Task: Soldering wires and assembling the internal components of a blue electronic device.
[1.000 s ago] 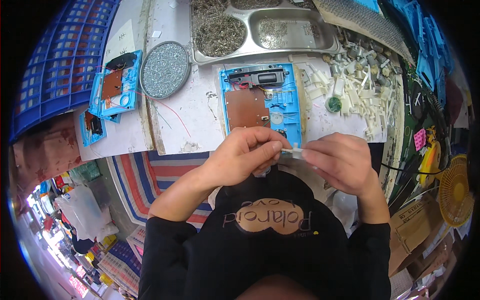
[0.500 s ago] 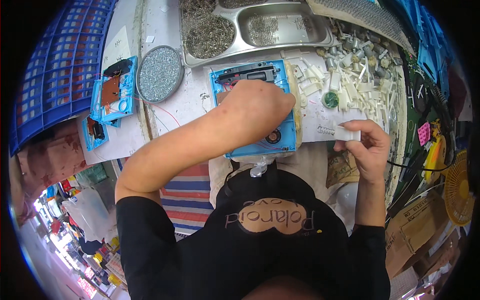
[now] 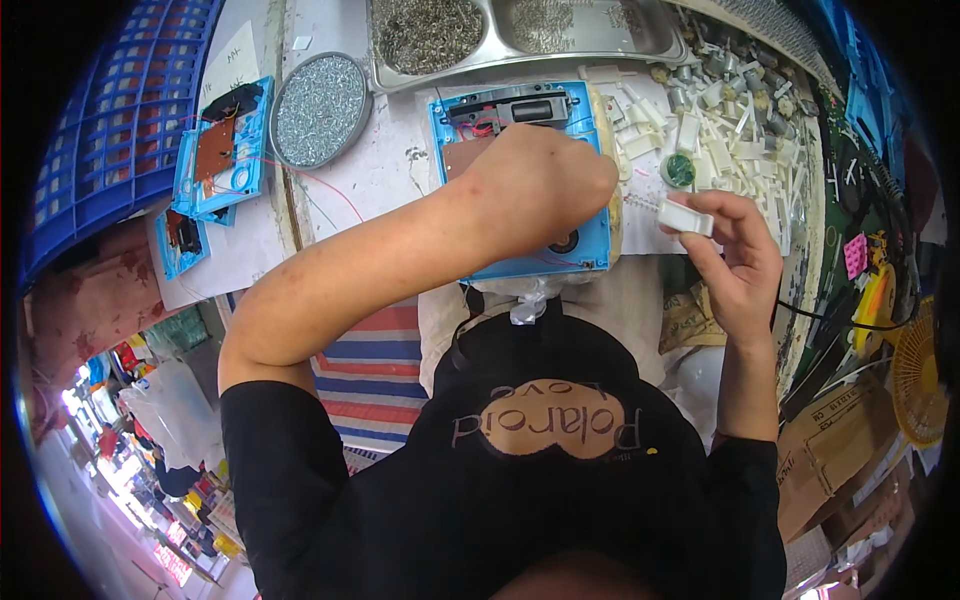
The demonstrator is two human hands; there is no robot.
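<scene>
A blue plastic casing (image 3: pixel 597 245) lies in front of me, with a black part (image 3: pixel 520 108), a brown board (image 3: pixel 463 157) and thin wires inside. Over its right half my left hand (image 3: pixel 555 180) is curled closed, knuckles up. Its fingertips are hidden, so what they grip cannot be made out. To the right of the casing, my right hand (image 3: pixel 740 255) pinches a small white plastic piece (image 3: pixel 686 217) between thumb and fingers. A thin coil spring (image 3: pixel 641 203) sticks out from the piece's left end, toward the casing.
White plastic parts (image 3: pixel 740 150) and small metal cylinders are heaped at the right, beside a green round item (image 3: pixel 678 171). Behind stands a metal tray (image 3: pixel 590 58) of springs. At the left are a round dish of screws (image 3: pixel 320 112), more blue casings (image 3: pixel 225 165) and a blue crate (image 3: pixel 125 110).
My right hand has moved up and nearer the casing, and the white piece has tilted. My left hand stays curled over the casing. The whole view has shifted slightly.
</scene>
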